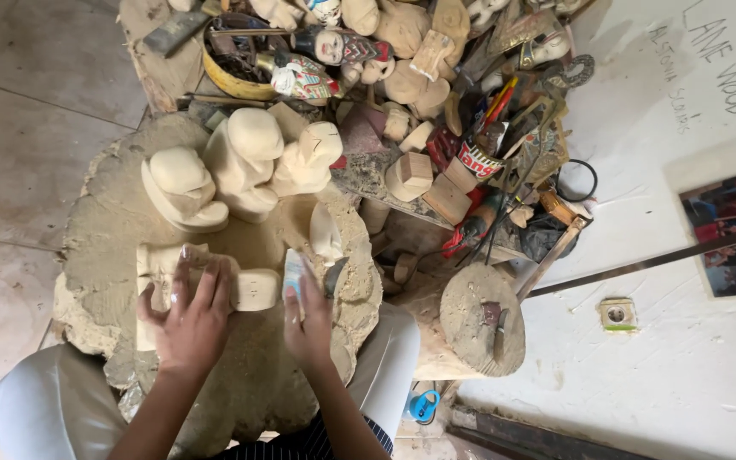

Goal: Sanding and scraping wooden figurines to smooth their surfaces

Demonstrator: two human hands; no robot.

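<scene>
pale wooden figure (pixel 215 285) lies on its side at the middle of my stump block (pixel 104 230). my left hand (pixel 193 319) presses it, fingers spread; my right hand (pixel 308 315), at three o'clock, pinches a folded abrasive sheet (pixel 294 274). three rough carvings (pixel 244 162) stand at twelve o'clock.

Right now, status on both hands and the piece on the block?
Left hand flat on pale wooden carving, pinning it to stump block. Right hand grips small folded sanding pad at carving's end. Three rough carved figures stand behind, apart.
</scene>
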